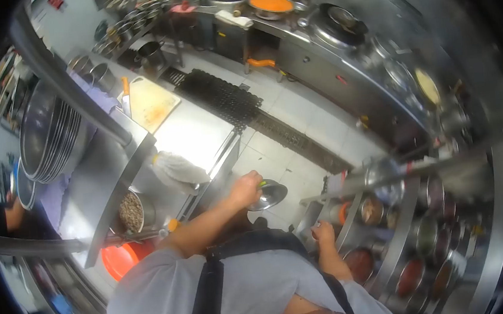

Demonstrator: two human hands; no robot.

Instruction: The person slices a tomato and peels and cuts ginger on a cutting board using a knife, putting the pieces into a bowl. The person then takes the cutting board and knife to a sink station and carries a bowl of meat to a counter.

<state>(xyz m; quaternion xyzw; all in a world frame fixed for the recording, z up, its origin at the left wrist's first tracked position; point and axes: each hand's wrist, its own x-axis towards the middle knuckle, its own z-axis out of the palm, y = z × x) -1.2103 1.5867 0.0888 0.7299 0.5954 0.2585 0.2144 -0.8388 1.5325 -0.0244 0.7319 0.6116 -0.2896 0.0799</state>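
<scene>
The left hand (246,188) grips a shiny, round metal dish (274,195), stretched out rightward; I can't tell the right hand's (323,232) grip.

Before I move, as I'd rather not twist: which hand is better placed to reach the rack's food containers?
Probably your right hand: it is beside the metal rack with the food containers, though its grip is unclear. Your left hand is farther away, apparently holding a metal bowl.

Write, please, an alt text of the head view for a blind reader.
A person's left hand holds a round metal piece, perhaps a lid, over a kitchen floor; the right hand is beside a rack of containers. A knife and cutting board lie on a counter.
</scene>
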